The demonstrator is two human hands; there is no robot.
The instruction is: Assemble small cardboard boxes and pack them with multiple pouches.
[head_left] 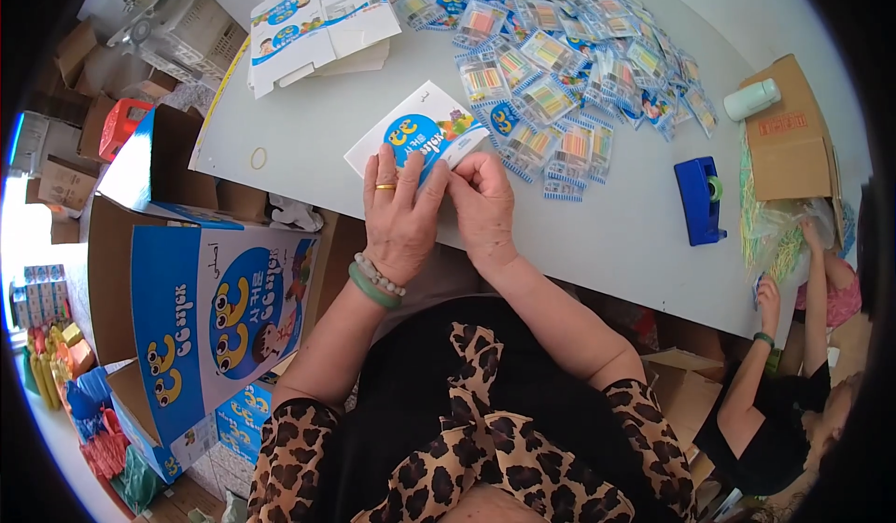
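Observation:
A small white-and-blue printed carton (415, 117) lies at the near edge of the table in front of me. My left hand (402, 213) rests on its near part with the fingers stretched out flat; a gold ring and bracelets show on it. At the carton's near right edge, my right hand (483, 208) is closed, thumb and fingertips pinching the edge. The fingers partly hide the flap there. Beyond the carton, clear packets with colourful sticks (551, 103) are heaped across the table.
Flattened printed cartons (322, 24) are stacked at the far left. A rubber band (259, 158) lies near the left edge. A blue tape dispenser (698, 201) stands at right, near a cardboard box (789, 140). A large blue carton (219, 308) stands left below the table. Another person (775, 411) works at far right.

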